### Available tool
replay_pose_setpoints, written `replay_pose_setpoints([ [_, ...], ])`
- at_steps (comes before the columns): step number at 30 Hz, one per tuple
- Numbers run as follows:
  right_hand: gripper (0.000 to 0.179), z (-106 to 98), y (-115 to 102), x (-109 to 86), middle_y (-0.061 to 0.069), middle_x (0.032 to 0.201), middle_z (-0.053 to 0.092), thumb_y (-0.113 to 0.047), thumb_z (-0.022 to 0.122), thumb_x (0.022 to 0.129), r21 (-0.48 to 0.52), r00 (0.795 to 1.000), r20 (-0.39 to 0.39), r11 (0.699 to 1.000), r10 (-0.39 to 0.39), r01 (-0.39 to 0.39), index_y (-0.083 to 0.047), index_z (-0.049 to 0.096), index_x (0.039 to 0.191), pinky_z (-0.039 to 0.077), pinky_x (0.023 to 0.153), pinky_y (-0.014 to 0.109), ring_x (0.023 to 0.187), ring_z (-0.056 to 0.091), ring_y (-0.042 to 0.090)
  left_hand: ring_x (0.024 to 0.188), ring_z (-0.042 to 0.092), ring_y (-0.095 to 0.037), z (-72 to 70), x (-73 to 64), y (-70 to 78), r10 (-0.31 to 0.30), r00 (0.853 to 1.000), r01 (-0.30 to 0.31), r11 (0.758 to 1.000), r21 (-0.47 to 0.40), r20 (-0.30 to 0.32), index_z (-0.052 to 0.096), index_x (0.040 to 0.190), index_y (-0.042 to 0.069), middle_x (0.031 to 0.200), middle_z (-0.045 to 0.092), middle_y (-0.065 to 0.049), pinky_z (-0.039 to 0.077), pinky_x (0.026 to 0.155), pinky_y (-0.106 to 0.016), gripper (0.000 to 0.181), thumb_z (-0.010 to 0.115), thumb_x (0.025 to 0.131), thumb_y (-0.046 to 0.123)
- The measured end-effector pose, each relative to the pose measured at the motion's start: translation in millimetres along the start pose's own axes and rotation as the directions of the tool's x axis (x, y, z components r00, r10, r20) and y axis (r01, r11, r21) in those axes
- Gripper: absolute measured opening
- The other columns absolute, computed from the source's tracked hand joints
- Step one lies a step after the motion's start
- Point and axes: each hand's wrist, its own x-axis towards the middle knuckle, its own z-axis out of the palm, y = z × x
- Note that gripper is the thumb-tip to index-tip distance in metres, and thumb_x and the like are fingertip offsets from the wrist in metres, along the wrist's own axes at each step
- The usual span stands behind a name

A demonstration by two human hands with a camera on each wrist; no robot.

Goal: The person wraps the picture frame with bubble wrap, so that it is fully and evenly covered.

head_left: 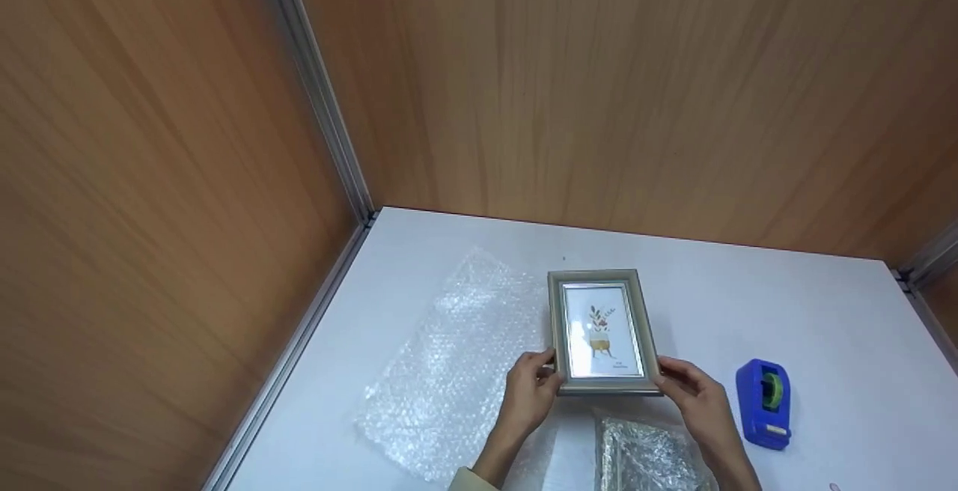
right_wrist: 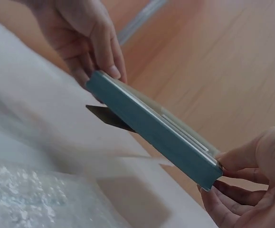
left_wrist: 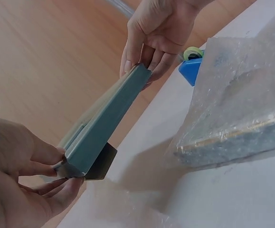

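Observation:
Both hands hold a picture frame with a greyish-green border and a small plant print behind its pane. My left hand pinches its lower left corner, thumb on the front and fingers beneath. At the lower right corner my right hand grips it the same way. Both wrist views show the frame raised above the table, its bottom edge facing the camera, and a dark stand flap sticking out behind. Below it in the head view lies a second item wrapped in bubble wrap, partly cut off by the view's bottom edge.
A sheet of bubble wrap lies flat on the white table, left of the frame. To the right stands a blue tape dispenser with a green roll. Wood-grain panels rise behind and at the sides.

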Motion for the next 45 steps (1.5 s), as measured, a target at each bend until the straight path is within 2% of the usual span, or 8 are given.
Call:
replay_pose_setpoints([
  [5, 0.042, 16.0, -0.2, 1.0, 0.012, 0.123, 0.056, -0.02, 0.065, 0.086, 0.009, 0.999, 0.036, 1.0, -0.021, 0.021, -0.005, 0.054, 0.124, 0.049, 0.083, 0.023, 0.107, 0.054, 0.02, 0.091, 0.059, -0.011, -13.9, -2.9, -7.2, -0.035, 0.999, 0.035, 0.999, 0.02, -0.008, 0.054, 0.126, 0.004, 0.104, 0.055, -0.003, 0.05, 0.076, -0.015, 0.04, 0.06, 0.086, 0.008],
  [9, 0.041, 27.6, -0.2, 2.3, 0.012, 0.124, 0.055, -0.014, 0.064, 0.086, 0.035, 0.998, 0.06, 0.999, -0.017, 0.015, -0.005, 0.054, 0.125, 0.048, 0.084, 0.021, 0.11, 0.054, 0.022, 0.089, 0.059, -0.012, -25.1, -5.3, -11.7, -0.05, 0.998, 0.05, 0.999, -0.001, -0.029, 0.056, 0.124, 0.005, 0.103, 0.056, -0.004, 0.051, 0.072, -0.018, 0.04, 0.062, 0.085, 0.008],
  [15, 0.041, 45.0, -2.0, 4.6, 0.013, 0.126, 0.054, -0.013, 0.064, 0.086, 0.049, 0.994, 0.109, 0.998, -0.031, 0.026, -0.004, 0.054, 0.124, 0.048, 0.087, 0.022, 0.113, 0.053, 0.025, 0.089, 0.059, -0.013, -41.6, -8.5, -18.9, -0.095, 0.994, 0.094, 0.995, -0.027, -0.061, 0.057, 0.124, 0.007, 0.103, 0.057, -0.005, 0.051, 0.071, -0.021, 0.04, 0.061, 0.084, 0.007],
  [21, 0.039, 62.5, -5.4, 5.9, 0.013, 0.124, 0.056, -0.012, 0.064, 0.086, 0.059, 0.992, 0.123, 0.998, -0.034, 0.027, -0.004, 0.056, 0.123, 0.048, 0.087, 0.024, 0.112, 0.054, 0.025, 0.09, 0.061, -0.016, -55.9, -11.6, -27.7, -0.118, 0.988, 0.114, 0.993, -0.04, -0.104, 0.057, 0.124, 0.005, 0.104, 0.058, -0.007, 0.052, 0.07, -0.024, 0.041, 0.062, 0.083, 0.005],
  [26, 0.039, 76.1, -7.6, 7.4, 0.014, 0.123, 0.056, -0.013, 0.064, 0.086, 0.048, 0.99, 0.134, 0.998, -0.042, 0.036, -0.002, 0.056, 0.123, 0.049, 0.085, 0.023, 0.111, 0.056, 0.025, 0.093, 0.06, -0.019, -68.1, -13.8, -32.5, -0.136, 0.985, 0.134, 0.991, -0.026, -0.107, 0.056, 0.125, 0.005, 0.106, 0.058, -0.009, 0.052, 0.071, -0.026, 0.042, 0.061, 0.084, 0.006],
  [29, 0.038, 83.7, -6.8, 8.1, 0.017, 0.123, 0.056, -0.01, 0.063, 0.086, 0.055, 0.986, 0.148, 0.997, -0.07, 0.063, 0.001, 0.055, 0.123, 0.049, 0.085, 0.023, 0.111, 0.055, 0.027, 0.093, 0.06, -0.019, -74.3, -14.2, -34.1, -0.173, 0.979, 0.172, 0.985, -0.018, -0.111, 0.056, 0.125, 0.007, 0.106, 0.057, -0.008, 0.052, 0.071, -0.026, 0.041, 0.06, 0.084, 0.007],
  [38, 0.038, 101.5, -6.0, 10.3, 0.019, 0.123, 0.056, -0.009, 0.061, 0.088, 0.035, 0.977, 0.187, 0.995, -0.098, 0.093, 0.002, 0.055, 0.123, 0.05, 0.084, 0.024, 0.111, 0.055, 0.029, 0.096, 0.059, -0.018, -84.8, -16.4, -42.1, -0.253, 0.959, 0.256, 0.967, 0.006, -0.129, 0.055, 0.127, 0.011, 0.109, 0.058, -0.005, 0.052, 0.076, -0.028, 0.041, 0.057, 0.087, 0.009],
  [45, 0.037, 108.8, -2.0, 13.2, 0.02, 0.121, 0.057, -0.009, 0.061, 0.088, 0.044, 0.968, 0.214, 0.991, -0.131, 0.124, 0.004, 0.055, 0.122, 0.049, 0.086, 0.025, 0.111, 0.055, 0.03, 0.096, 0.061, -0.021, -87.4, -22.0, -47.3, -0.236, 0.958, 0.238, 0.971, -0.008, -0.16, 0.055, 0.126, 0.006, 0.108, 0.059, -0.008, 0.052, 0.074, -0.027, 0.04, 0.058, 0.086, 0.007],
])
